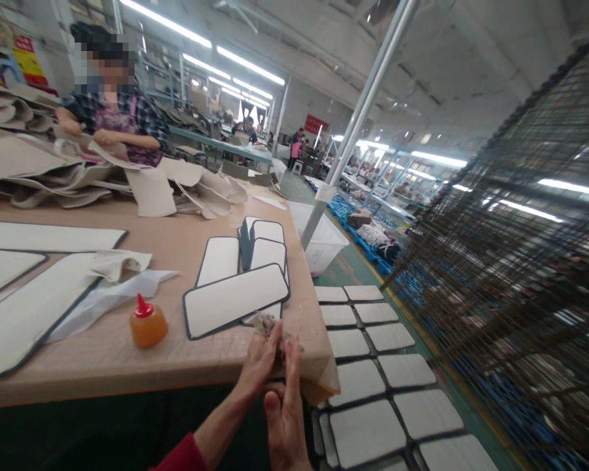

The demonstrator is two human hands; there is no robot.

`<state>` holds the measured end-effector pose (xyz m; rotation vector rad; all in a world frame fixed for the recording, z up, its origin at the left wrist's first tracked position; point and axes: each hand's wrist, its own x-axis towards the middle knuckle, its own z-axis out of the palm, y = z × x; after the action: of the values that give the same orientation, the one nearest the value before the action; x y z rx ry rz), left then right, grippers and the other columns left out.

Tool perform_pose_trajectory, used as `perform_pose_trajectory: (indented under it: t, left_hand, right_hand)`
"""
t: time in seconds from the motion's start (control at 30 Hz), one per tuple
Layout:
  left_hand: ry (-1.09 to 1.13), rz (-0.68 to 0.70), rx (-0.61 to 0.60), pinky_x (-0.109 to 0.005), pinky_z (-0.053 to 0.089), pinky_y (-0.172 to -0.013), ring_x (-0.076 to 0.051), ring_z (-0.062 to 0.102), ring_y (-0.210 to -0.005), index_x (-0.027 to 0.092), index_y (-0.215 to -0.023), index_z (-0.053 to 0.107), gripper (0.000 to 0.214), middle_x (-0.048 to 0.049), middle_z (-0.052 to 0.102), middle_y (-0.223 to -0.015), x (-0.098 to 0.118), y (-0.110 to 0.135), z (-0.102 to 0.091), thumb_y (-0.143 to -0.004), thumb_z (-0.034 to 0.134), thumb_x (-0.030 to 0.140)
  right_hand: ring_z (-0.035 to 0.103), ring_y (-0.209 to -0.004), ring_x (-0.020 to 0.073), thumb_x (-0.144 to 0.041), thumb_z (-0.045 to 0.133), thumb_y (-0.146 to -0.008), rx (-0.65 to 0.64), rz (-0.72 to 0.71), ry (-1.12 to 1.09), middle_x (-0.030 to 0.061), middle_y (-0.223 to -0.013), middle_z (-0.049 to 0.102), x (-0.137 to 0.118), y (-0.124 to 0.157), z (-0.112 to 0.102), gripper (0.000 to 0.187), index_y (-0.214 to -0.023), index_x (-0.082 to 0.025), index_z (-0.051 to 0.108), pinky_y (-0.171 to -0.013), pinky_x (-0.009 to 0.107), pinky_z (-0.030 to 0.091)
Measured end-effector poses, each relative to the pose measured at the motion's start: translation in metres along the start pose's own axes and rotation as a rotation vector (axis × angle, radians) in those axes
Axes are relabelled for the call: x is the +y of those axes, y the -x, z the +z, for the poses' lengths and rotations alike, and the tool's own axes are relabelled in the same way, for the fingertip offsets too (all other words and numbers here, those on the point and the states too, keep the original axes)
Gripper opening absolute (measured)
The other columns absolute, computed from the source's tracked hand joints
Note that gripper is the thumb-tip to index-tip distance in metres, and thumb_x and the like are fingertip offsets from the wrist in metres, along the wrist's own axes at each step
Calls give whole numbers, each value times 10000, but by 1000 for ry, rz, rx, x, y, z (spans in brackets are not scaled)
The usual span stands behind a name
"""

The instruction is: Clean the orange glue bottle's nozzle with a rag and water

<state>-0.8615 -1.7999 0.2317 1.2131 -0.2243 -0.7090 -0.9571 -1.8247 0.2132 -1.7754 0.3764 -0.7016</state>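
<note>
My left hand (260,360) is at the table's front edge, its fingers over a crumpled, dirty-looking rag (264,322). Part of the rag shows between my two hands. Beside it, my right hand (287,402) has its fingers stretched out and its palm turned toward the left hand; the fingertips are close to the rag. Just beyond lies a white rounded panel with dark edging (235,297), tilted across smaller similar panels (218,258). A squeeze bottle with a red nozzle (148,324) and amber liquid stands to the left.
Larger dark-edged panels (53,297) and a beige cloth scrap (120,263) lie on the left of the brown-covered table (177,226). A co-worker (112,111) handles beige sheets (150,190) across it. Rows of panels (368,425) lie low at right, near a wire rack (520,261).
</note>
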Motion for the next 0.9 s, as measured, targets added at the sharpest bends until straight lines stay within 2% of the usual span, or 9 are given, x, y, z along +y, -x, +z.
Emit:
perform_pose_trajectory:
  t: [0.07,0.17,0.23,0.3,0.4,0.5,0.63,0.73,0.9]
  left_hand:
    - [-51,40,-148,-280,480,-661,-211,579,-660,174,-646,646,260,-13,550,-535,8,4,3,-712,631,425]
    - [-34,185,-329,-302,423,-901,-264,574,-971,171,-825,680,208,-73,669,-871,7,17,16,-713,648,343]
    - [82,146,-281,-307,403,-940,-265,570,-1015,169,-907,671,251,-77,674,-950,-1,21,25,-700,661,310]
    - [211,6,-171,-321,461,-855,-255,617,-917,150,-929,655,315,-77,686,-895,-11,16,30,-656,697,301]
    - [301,-99,5,-271,496,-683,-197,635,-767,137,-952,623,412,-50,680,-814,-17,-6,25,-607,724,339]
    - [291,-102,61,-248,488,-638,-163,630,-710,150,-987,617,454,-26,676,-770,-14,-22,12,-647,686,442]
    - [200,-244,-123,-351,468,-849,-245,617,-963,132,-975,663,492,-104,704,-923,-21,0,10,-732,574,550]
    - [120,-154,-185,-391,326,-1029,-275,485,-1185,150,-1034,657,465,-117,666,-1093,-33,25,19,-734,601,502]
    - [108,-96,-295,-399,337,-1026,-291,526,-1131,146,-1111,624,472,-108,653,-1117,-33,30,32,-718,648,407]
  right_hand:
    - [168,-1368,255,-577,287,-872,45,3,-2,65,-1516,104,-1,-3,-3,731,-1429,-253,-58,-1079,483,225]
    - [80,-1382,256,-566,316,-871,136,-21,37,54,-1521,56,-3,-14,-9,741,-1433,-237,-37,-1110,494,82]
    - [45,-1384,259,-566,320,-870,175,-26,39,45,-1523,33,-2,-18,-9,734,-1436,-232,-6,-1113,489,42]
    - [41,-1384,249,-559,305,-878,213,-10,9,35,-1522,50,3,-15,-9,694,-1436,-245,37,-1115,482,29]
    - [193,-1359,253,-556,264,-889,212,48,-187,46,-1515,108,14,-2,-10,643,-1429,-295,34,-1089,502,174]
    - [322,-1309,272,-600,240,-871,204,70,-300,79,-1494,199,22,9,-16,677,-1422,-316,-35,-1015,536,299]
    - [190,-1363,218,-574,289,-877,185,104,-85,76,-1475,261,23,6,-26,704,-1433,-252,5,-1098,473,160]
    - [245,-1348,199,-558,266,-889,140,154,-59,99,-1456,301,27,0,-28,703,-1434,-206,-4,-1098,442,193]
    - [223,-1353,181,-531,248,-904,250,162,-174,73,-1453,312,41,-1,-25,635,-1433,-220,81,-1112,438,155]
